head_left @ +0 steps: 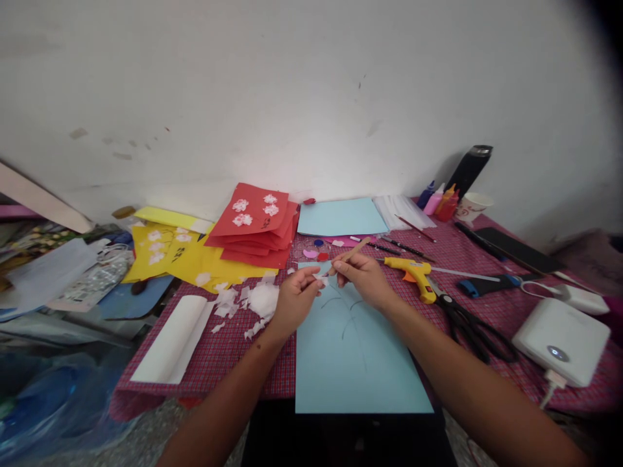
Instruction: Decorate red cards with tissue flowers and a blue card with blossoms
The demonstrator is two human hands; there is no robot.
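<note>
My left hand (pixel 296 299) pinches a small piece of white paper (pixel 323 281) between thumb and fingers. Close beside it, my right hand (pixel 364 279) is closed on a thin wooden stick (pixel 359 248), whose lower end is at the paper piece. Both hands are over a light blue sheet (pixel 360 389) with thin dark branch-like lines drawn on it. The sheet overhangs the table's front edge. To the left of my left hand lie torn white paper scraps (pixel 263 299) and a folded white paper (pixel 170 340).
Red sheets (pixel 250 224) with white blossoms and yellow sheets (pixel 182 256) lie at back left. More blue sheets (pixel 341 217) are behind my hands. On the right are a yellow glue gun (pixel 411 269), black scissors (pixel 479 327), a white box (pixel 562 340), paint bottles (pixel 445 204) and a flask (pixel 470 170).
</note>
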